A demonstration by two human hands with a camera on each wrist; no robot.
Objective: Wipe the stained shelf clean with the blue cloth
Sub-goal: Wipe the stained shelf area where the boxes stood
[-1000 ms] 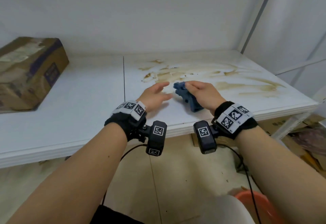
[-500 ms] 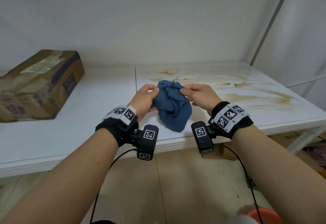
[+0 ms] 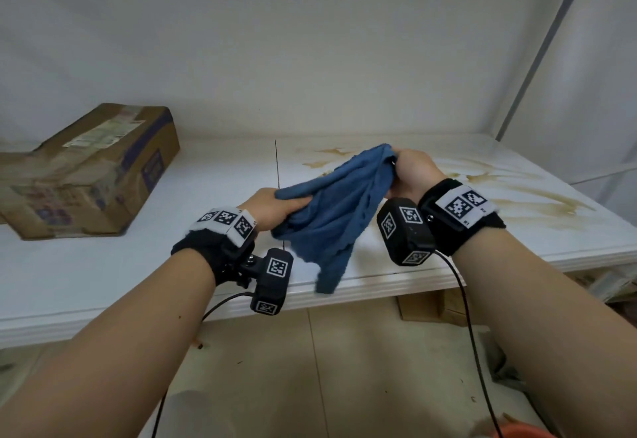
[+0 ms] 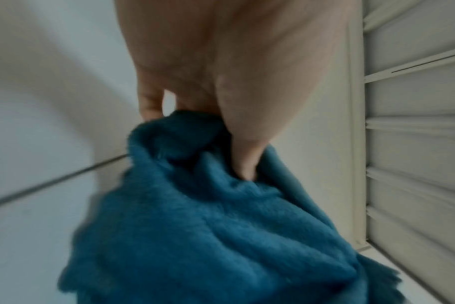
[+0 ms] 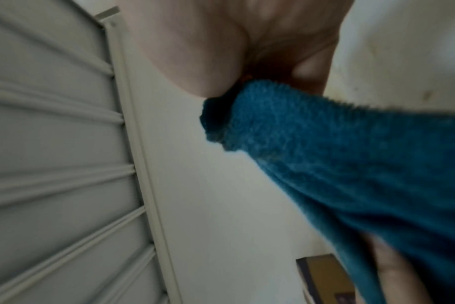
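Note:
The blue cloth (image 3: 337, 210) hangs stretched between my two hands above the white shelf (image 3: 86, 265). My left hand (image 3: 272, 206) grips its lower left corner, and the thumb digs into the folds of the blue cloth (image 4: 221, 216) in the left wrist view. My right hand (image 3: 410, 170) pinches the upper right corner, seen bunched in the right wrist view as blue cloth (image 5: 325, 144). Brown stains (image 3: 510, 192) spread over the right half of the shelf behind and right of the cloth. The cloth's loose end dangles past the shelf's front edge.
A worn cardboard box (image 3: 89, 172) sits on the shelf's left part. A grey upright post (image 3: 544, 48) stands at the back right. Below the shelf lie a tiled floor (image 3: 344, 386), more cardboard (image 3: 424, 306) and an orange rim (image 3: 517, 432).
The cloth went from bunched on the shelf under my right hand to lifted and pulled open between both hands. My right hand rose and moved right; the left took a corner.

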